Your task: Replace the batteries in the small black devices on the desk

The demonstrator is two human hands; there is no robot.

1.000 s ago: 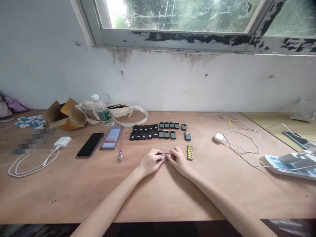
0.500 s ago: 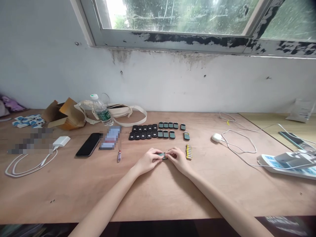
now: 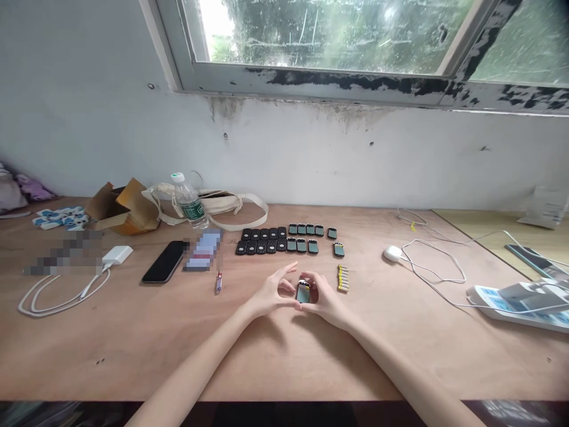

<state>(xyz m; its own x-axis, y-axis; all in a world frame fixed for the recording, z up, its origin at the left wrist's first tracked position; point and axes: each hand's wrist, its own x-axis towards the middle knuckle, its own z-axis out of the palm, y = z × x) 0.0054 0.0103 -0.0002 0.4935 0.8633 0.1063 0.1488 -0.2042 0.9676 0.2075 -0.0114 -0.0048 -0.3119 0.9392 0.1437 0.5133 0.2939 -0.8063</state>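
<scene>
In the head view, a small dark device with a grey-green screen (image 3: 303,293) is held upright just above the table, a yellow strip near its top. My right hand (image 3: 326,301) grips its right side, thumb at the bottom and fingers near the top. My left hand (image 3: 269,296) has its thumb at the lower left corner and curled fingers by the left side, its index finger raised clear. A row of yellow and silver batteries (image 3: 342,279) lies right of my right hand. A similar device (image 3: 338,249) with a yellow strip lies beyond them.
Behind my hands lie several screen devices (image 3: 301,245) and several black oval-ended pieces (image 3: 261,246). A small screwdriver (image 3: 219,283), a phone (image 3: 164,261) and a water bottle (image 3: 191,204) are leftward. A white cable (image 3: 427,276) and power strip (image 3: 489,299) lie rightward.
The device has turned from lying sideways to upright, screen towards me, and is raised. My left index finger has lifted away from it. The view has shifted slightly.
</scene>
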